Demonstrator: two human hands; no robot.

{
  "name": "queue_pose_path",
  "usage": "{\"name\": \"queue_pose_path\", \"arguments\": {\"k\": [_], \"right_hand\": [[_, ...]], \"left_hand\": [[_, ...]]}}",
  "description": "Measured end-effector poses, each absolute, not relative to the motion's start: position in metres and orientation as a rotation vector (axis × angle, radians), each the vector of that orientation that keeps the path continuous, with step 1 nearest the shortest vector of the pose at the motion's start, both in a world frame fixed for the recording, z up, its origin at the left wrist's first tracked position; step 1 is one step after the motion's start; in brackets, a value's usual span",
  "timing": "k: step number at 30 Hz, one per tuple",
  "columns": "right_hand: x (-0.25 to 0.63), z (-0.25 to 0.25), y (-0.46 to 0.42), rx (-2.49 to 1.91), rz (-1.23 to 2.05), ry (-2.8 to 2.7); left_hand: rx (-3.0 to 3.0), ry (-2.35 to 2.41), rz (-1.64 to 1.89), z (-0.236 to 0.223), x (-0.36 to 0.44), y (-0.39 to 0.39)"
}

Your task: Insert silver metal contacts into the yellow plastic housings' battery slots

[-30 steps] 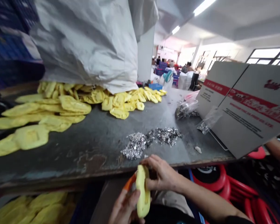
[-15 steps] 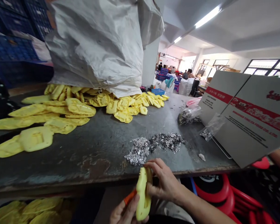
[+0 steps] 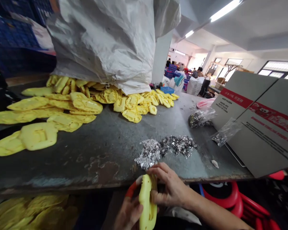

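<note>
A yellow moulded plastic piece (image 3: 146,201) stands nearly upright between my hands, just off the table's front edge. My right hand (image 3: 168,185) grips its right side, fingers over the upper end and thumb lower down. My left hand (image 3: 129,210) closes on it from the left, its thumb against the side. Around a finger of that hand is an orange band (image 3: 131,189); the fingertip bends toward the piece's upper end. Just beyond my hands lies a pile of small shiny silver bits (image 3: 150,153), with darker metal bits (image 3: 177,145) to its right.
Many similar yellow pieces (image 3: 84,103) spread over the table (image 3: 86,153) at the left and back, below a large white sack (image 3: 105,41). Clear bags (image 3: 201,118) and a printed carton (image 3: 261,127) stand right. Red stools (image 3: 230,195) are below; more yellow pieces (image 3: 38,210) lie below left.
My left hand's banded finger has lifted and bent toward the upper end of the yellow piece. The view has shifted slightly; my right hand keeps its grip.
</note>
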State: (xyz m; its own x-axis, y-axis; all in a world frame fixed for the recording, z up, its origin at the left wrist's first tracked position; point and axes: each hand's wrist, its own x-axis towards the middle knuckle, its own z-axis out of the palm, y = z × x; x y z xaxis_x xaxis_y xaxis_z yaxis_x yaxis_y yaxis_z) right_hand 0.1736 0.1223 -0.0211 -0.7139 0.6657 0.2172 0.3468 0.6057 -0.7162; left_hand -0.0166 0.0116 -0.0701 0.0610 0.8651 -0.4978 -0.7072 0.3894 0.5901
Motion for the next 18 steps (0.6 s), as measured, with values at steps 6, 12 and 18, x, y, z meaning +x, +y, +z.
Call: {"name": "queue_pose_path", "arguments": {"k": [6, 12, 18], "right_hand": [[0.189, 0.001, 0.155, -0.816, 0.767, -2.397], [0.207, -0.031, 0.177, -1.084, 0.135, -2.64], [0.237, -0.035, 0.158, -1.057, 0.007, -2.474]], "left_hand": [[0.233, 0.745, 1.215, -0.059, -0.04, -0.016], [0.216, 0.72, 1.367, -0.055, -0.039, -0.021], [0.252, 0.744, 1.367, -0.047, -0.032, -0.02]]}}
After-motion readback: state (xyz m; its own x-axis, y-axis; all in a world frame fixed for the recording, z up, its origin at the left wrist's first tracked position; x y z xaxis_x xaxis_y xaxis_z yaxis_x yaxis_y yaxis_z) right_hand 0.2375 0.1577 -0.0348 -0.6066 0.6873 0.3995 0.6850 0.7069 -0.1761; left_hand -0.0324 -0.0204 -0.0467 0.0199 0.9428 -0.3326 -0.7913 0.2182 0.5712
